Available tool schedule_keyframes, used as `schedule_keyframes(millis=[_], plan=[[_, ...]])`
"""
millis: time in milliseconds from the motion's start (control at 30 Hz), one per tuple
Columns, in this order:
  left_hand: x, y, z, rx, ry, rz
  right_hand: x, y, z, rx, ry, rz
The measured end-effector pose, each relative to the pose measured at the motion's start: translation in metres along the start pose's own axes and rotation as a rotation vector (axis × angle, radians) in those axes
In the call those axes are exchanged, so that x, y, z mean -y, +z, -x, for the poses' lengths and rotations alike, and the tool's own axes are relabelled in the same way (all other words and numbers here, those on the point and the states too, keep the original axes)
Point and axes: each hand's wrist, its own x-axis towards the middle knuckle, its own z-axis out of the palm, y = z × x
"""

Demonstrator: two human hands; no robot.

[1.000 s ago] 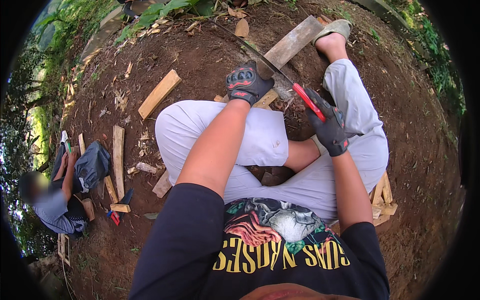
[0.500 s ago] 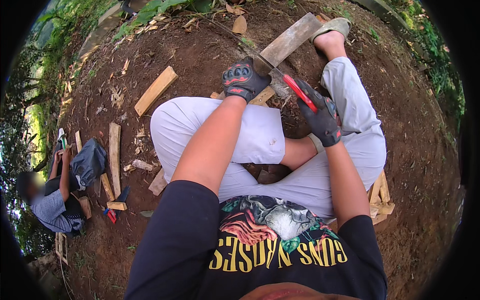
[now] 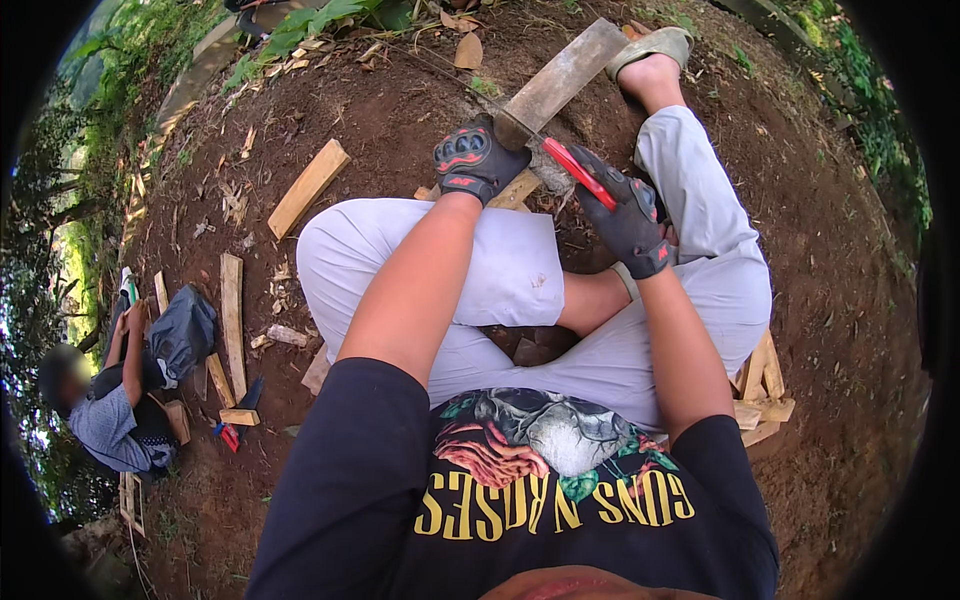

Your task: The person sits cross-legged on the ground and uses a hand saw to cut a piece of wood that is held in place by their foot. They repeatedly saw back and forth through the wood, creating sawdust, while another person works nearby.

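Note:
My right hand [image 3: 632, 215], in a dark glove, is closed around the red handle of a hand saw [image 3: 580, 174]. The saw's thin blade slants up and to the left, across the near end of a weathered wooden plank [image 3: 565, 82]. Against that same end is my gloved left hand [image 3: 478, 160], closed on the plank, its fingertips partly hidden. My bare foot in a sandal [image 3: 655, 52] rests by the plank's far end. Below the hands, a lighter piece of wood [image 3: 516, 190] shows beside my bent knee.
A cut wood block [image 3: 309, 187] and a long board [image 3: 232, 325] lie on the soil to the left. Further left, a person [image 3: 115, 400] sits by a dark plastic bag [image 3: 185, 332] and a red-handled saw [image 3: 230, 435]. Stacked wood pieces [image 3: 765, 400] lie by my right hip.
The view has shifted slightly. My right hand and the saw have moved a little up and to the left, while my left hand keeps its hold on the plank.

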Motion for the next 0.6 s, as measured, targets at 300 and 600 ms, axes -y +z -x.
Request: schedule_keyframes(millis=[300,600], plan=[[-0.001,-0.005,0.004,0.040,0.012,-0.019,0.006,-0.034,0.038,-0.034,-0.099,0.135],[0.013,-0.004,0.006,0.011,-0.026,0.021,0.050,-0.012,-0.033,0.137,0.053,0.132]])
